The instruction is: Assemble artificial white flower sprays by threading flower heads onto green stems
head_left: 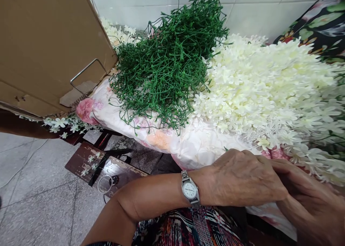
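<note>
At the lower right, my left hand (242,177) and my right hand (312,199) meet close together, their fingers bent inward. The back of the left hand covers its own fingertips, and whatever lies between the two hands is hidden. A tiny green tip shows just above the left knuckles. Beyond the hands spreads a big pile of white artificial flowers (264,84). Left of it lies a tangled heap of green plastic stems (172,62). Both piles rest on a floral cloth (199,141). A wristwatch (190,190) is on my left wrist.
A cardboard box (51,41) with a bent metal wire handle (86,69) stands at the left. Below the cloth is a worn wooden bench (118,170) with loose blossoms and a clear ring (105,184). Black floral fabric (323,26) is at the upper right, against a tiled wall.
</note>
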Demonstrator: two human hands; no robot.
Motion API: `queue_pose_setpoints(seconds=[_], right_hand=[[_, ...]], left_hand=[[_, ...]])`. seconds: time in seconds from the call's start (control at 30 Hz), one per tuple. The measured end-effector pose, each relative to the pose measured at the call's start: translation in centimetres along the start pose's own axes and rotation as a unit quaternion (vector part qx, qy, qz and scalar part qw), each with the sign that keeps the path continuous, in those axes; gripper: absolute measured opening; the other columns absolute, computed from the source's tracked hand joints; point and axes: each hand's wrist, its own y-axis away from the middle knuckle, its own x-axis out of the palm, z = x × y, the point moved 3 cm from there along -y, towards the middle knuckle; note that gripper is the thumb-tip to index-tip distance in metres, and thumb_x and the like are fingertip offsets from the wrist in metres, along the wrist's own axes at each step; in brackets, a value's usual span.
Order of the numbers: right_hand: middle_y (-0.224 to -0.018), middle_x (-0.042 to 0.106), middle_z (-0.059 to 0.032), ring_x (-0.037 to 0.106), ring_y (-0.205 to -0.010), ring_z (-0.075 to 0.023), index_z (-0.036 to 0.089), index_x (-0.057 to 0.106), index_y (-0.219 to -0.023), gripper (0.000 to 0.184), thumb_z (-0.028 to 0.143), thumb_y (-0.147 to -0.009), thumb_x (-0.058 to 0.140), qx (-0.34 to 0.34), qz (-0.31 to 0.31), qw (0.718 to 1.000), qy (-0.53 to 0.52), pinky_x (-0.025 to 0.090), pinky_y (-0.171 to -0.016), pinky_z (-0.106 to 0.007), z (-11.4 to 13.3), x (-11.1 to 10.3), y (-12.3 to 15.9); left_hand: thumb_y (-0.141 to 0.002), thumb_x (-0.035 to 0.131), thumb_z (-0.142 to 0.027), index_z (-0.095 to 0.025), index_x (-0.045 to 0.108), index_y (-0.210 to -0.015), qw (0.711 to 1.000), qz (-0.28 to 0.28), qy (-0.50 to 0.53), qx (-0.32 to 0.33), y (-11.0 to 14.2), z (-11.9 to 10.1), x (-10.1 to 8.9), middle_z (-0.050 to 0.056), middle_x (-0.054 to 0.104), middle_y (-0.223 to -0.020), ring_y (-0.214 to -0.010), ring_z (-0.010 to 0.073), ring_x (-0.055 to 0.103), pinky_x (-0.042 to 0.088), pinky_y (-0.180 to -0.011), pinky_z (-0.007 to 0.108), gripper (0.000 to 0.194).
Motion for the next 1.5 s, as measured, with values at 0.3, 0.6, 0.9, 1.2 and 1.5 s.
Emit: queue_pose_setpoints(seconds=[0.3, 0.6, 0.9, 1.2, 1.5], right_hand=[[-0.079, 0.068, -0.0045, 0.065, -0.067, -0.014, 0.02, 0.058, -0.096, 0.013, 0.025, -0.085, 0.054, -0.096, 0.009, 0.995, -0.011, 0.053, -0.059, -0.02, 4.3, -0.7, -1.5], [-0.074, 0.061, -0.0029, 0.058, -0.068, -0.0107, 0.017, 0.055, -0.09, 0.008, 0.012, -0.085, 0.053, -0.117, 0.028, 0.989, -0.081, 0.048, -0.061, -0.02, 5.6, 0.1, -1.8], [-0.075, 0.057, -0.0024, 0.055, -0.07, -0.01, 0.016, 0.054, -0.088, 0.009, 0.008, -0.083, 0.054, -0.099, 0.046, 0.987, -0.114, 0.046, -0.061, -0.021, 5.3, 1.1, -1.5], [-0.076, 0.054, -0.0026, 0.052, -0.07, -0.0106, 0.016, 0.053, -0.089, 0.014, 0.004, -0.081, 0.054, -0.106, 0.027, 0.988, -0.112, 0.045, -0.061, -0.022, 4.7, 1.6, -1.0], [-0.072, 0.054, -0.0018, 0.05, -0.065, -0.0095, 0.015, 0.052, -0.087, 0.012, 0.004, -0.082, 0.051, -0.093, 0.06, 0.985, -0.133, 0.043, -0.057, -0.021, 4.5, 1.9, -0.6]], left_hand=[[-0.08, 0.038, -0.007, -0.015, 0.051, -0.067, 0.957, -0.065, 0.203, -0.196, 2.8, 0.8, -2.9, 0.002, 0.051, -0.062, -0.056, 0.0139, 0.047, 0.036, -0.049, 0.026, 0.021], [-0.087, 0.043, -0.011, -0.017, 0.042, -0.06, 0.837, -0.12, 0.444, -0.297, 4.4, 1.5, -2.1, -0.005, 0.035, -0.056, -0.052, 0.0079, 0.036, 0.029, -0.049, 0.02, 0.028], [-0.086, 0.044, -0.012, -0.017, 0.037, -0.057, 0.832, -0.116, 0.446, -0.31, 4.9, 1.7, -0.9, -0.005, 0.032, -0.055, -0.052, 0.0078, 0.033, 0.027, -0.049, 0.019, 0.03], [-0.085, 0.044, -0.011, -0.018, 0.037, -0.058, 0.827, -0.103, 0.444, -0.329, 5.0, 1.7, -0.5, -0.006, 0.031, -0.055, -0.051, 0.0077, 0.032, 0.026, -0.047, 0.019, 0.029], [-0.086, 0.042, -0.011, -0.018, 0.034, -0.058, 0.852, -0.096, 0.416, -0.303, 5.0, 1.7, -0.3, -0.006, 0.032, -0.054, -0.051, 0.0079, 0.034, 0.027, -0.048, 0.02, 0.03]])
